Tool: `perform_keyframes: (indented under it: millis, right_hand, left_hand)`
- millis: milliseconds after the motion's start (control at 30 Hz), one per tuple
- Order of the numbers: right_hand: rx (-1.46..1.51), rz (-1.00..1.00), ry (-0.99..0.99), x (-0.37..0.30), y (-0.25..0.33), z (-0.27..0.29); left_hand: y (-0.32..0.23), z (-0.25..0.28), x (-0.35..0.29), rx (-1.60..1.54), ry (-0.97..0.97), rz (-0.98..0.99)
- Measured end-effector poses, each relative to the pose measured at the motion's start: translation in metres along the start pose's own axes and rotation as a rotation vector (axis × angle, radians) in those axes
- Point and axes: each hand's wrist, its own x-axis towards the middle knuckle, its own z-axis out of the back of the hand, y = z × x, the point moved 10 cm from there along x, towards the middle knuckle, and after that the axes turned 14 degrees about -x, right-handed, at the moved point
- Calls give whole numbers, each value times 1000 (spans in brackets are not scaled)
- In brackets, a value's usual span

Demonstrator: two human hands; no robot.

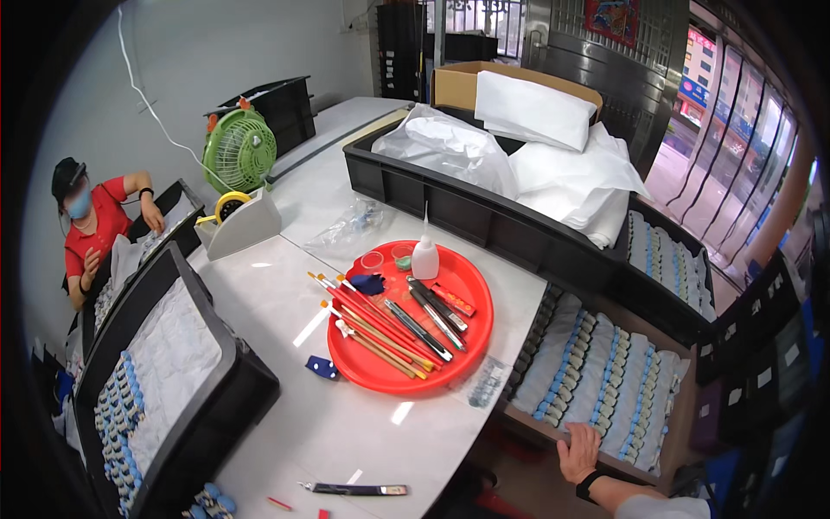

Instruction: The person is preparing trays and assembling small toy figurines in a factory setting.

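Note:
My right hand [579,452] reaches in from the lower right, a dark band on its wrist. It rests at the near edge of a brown-sided box [667,467] on the right, fingers stretched out, with nothing visible in them. In that box, rows of small blue-and-cream figures [610,368] lie between strips of grey-white cloth [588,381]. Closest to the hand is the front end of these rows. What the fingertips touch is hard to tell. My left hand is out of the picture.
A round red tray [480,346] on the white table holds brushes, pens and a squeeze bottle [424,258]. A black crate [233,381] of blue figures stands left, a long black crate [484,210] behind. A green fan [240,149] and a co-worker in red [112,203] are farther left.

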Motion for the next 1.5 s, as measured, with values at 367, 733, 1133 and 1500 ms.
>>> perform_keyframes:
  millis: [367, 733, 1133, 1500]
  right_hand:
    - [-3, -397, -26, 25, 43, 52]
    - [568, -173, 214, -21, 47, 85]
    - [636, -774, -298, -168, -270, 139]
    - [31, -1332, -195, -471, -287, 31]
  left_hand:
    - [-4, -12, 25, 217, 31, -195]
    - [68, -32, 21, 353, 259, 73]
    - [-306, -242, 20, -303, 630, -607]
    - [-521, -475, 135, -26, 544, -962]
